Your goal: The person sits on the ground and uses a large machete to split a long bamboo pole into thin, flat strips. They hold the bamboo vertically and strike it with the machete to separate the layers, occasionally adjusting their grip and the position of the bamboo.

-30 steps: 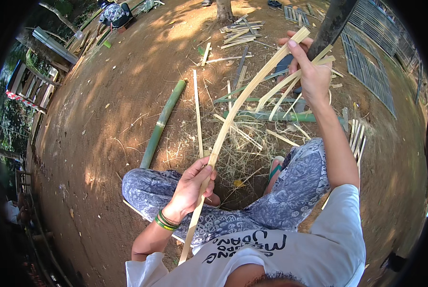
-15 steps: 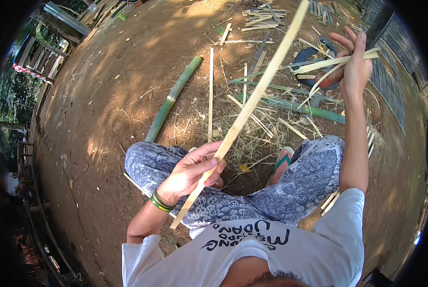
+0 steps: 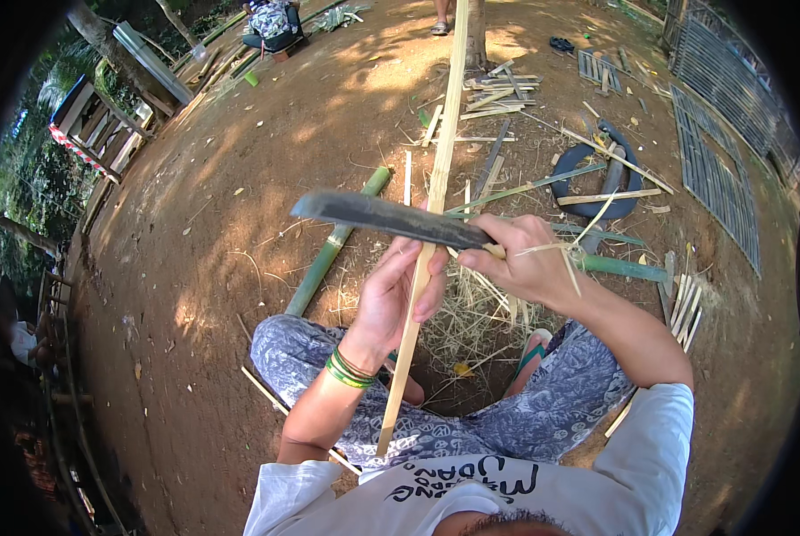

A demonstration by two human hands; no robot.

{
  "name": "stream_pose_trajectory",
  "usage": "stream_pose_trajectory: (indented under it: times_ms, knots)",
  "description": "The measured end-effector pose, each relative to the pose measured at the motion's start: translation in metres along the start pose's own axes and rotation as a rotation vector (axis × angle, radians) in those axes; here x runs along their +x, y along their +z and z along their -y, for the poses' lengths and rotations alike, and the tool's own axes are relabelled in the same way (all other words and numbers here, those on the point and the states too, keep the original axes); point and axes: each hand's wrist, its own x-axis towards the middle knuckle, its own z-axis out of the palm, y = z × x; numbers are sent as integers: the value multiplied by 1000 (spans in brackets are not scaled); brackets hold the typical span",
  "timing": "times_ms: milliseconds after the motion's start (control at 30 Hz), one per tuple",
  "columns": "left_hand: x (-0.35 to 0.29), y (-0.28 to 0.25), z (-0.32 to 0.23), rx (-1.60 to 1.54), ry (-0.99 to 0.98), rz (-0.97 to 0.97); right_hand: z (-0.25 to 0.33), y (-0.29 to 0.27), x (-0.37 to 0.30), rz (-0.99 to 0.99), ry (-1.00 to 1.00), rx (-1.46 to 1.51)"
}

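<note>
My left hand (image 3: 384,299) is closed around a long, pale bamboo strip (image 3: 443,152), which runs from my lap to beyond the top of the head view. In my right hand (image 3: 529,263) is a machete (image 3: 364,213), its dark blade pointing left and crossing over the strip just above my left fingers. Whether the edge touches the strip, I cannot tell. Thin curled shavings (image 3: 598,223) show beside my right wrist. Loose shavings (image 3: 476,335) litter the ground between my feet.
A green bamboo pole (image 3: 326,255) lies beyond my left knee, another (image 3: 628,267) beyond my right. Farther off are a black ring (image 3: 561,170) with strips across it, a strip pile (image 3: 498,100), a tree trunk (image 3: 476,40) and a slatted panel (image 3: 717,183). Another person's leg (image 3: 442,11) shows at the top.
My right hand has come down from the upper right, bringing the machete over the strip. The split pieces no longer show in its fingers. The long strip now stands steeper, its far end farther left.
</note>
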Motion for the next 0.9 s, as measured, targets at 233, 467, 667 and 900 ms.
stream_pose_trajectory:
  times_ms: [233,467,667,900]
  knots:
    - [-7,15,6,5,-76,-113,2,-5,0,-18,-102,-251]
    - [-13,14,9,-92,-91,-171,8,-2,-3,33,-134,-242]
    - [-14,18,6,-28,-96,-162,9,-9,1,2,-97,-281]
    - [-20,21,3,-48,-95,-133,3,-16,4,-76,-137,-315]
